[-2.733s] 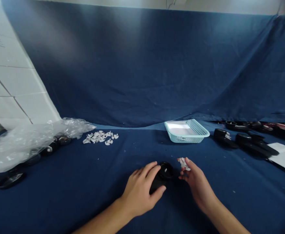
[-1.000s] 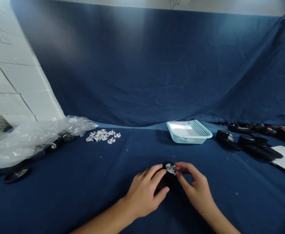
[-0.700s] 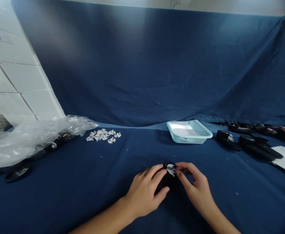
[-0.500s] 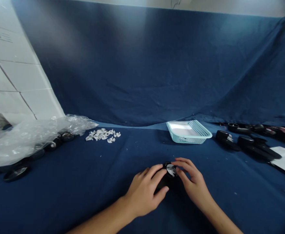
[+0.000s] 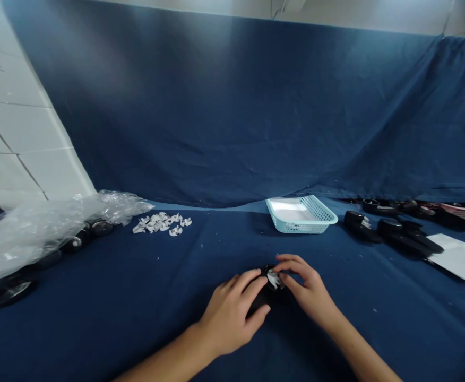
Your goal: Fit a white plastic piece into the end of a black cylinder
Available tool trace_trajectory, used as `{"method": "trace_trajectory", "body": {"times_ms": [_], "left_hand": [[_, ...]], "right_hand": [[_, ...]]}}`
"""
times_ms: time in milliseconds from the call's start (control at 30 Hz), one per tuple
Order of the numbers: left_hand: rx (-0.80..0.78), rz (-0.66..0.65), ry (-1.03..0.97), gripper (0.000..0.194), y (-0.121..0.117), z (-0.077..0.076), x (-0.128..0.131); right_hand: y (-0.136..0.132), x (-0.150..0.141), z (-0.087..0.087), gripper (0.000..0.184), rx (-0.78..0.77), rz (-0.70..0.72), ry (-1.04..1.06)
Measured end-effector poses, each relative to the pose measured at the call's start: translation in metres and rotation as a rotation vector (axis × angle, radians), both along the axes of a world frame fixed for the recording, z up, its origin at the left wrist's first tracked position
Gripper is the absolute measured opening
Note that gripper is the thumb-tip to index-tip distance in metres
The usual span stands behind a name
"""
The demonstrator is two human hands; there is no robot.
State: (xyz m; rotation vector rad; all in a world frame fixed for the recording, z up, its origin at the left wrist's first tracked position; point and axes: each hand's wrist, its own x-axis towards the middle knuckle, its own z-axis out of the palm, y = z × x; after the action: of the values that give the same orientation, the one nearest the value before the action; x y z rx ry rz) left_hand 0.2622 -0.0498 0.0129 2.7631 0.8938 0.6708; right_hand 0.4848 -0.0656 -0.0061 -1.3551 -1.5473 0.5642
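Near the front middle of the blue cloth is a black part with a round end [image 5: 266, 269], mostly hidden beneath my hands. A small white plastic piece [image 5: 273, 278] sits in that round end. My left hand [image 5: 234, 310] lies over the black part from the left, with fingertips on its rim and the thumb along its near side. From the right, my right hand [image 5: 306, 284] has its thumb and index finger bent together at the edge of the white piece. A loose pile of similar white pieces [image 5: 158, 223] lies farther back on the left.
A light blue basket [image 5: 302, 228] with a white bottom stands at the back. Black parts [image 5: 402, 236] and a white sheet [image 5: 461, 257] lie at the right. Clear plastic film [image 5: 37, 233] covers black round parts [image 5: 13, 293] at the left. Blue cloth [image 5: 232, 106] hangs behind.
The whole view has shifted slightly, so things appear a little farther left. My right thumb and index finger have drawn closer together over the white piece; my left hand keeps its hold.
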Motion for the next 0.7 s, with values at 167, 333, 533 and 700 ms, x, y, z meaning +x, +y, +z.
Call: {"method": "trace_trajectory", "body": {"times_ms": [167,333,533,700], "left_hand": [[-0.017,-0.003,-0.001,0.046,-0.001,0.001,-0.001],[-0.018,-0.006,0.009,0.046,0.0,0.002,0.0],[-0.003,-0.008,0.012,0.046,-0.001,0.001,0.0],[-0.01,-0.019,0.015,0.046,-0.001,0.001,0.0]], "right_hand": [[-0.001,-0.002,0.001,0.014,0.0,0.014,0.014],[-0.002,-0.003,0.001,0.017,-0.012,0.035,0.051],[-0.001,-0.007,0.003,0.028,-0.087,-0.008,0.194],[0.001,-0.012,0.0,0.031,-0.101,-0.05,0.283]]}}
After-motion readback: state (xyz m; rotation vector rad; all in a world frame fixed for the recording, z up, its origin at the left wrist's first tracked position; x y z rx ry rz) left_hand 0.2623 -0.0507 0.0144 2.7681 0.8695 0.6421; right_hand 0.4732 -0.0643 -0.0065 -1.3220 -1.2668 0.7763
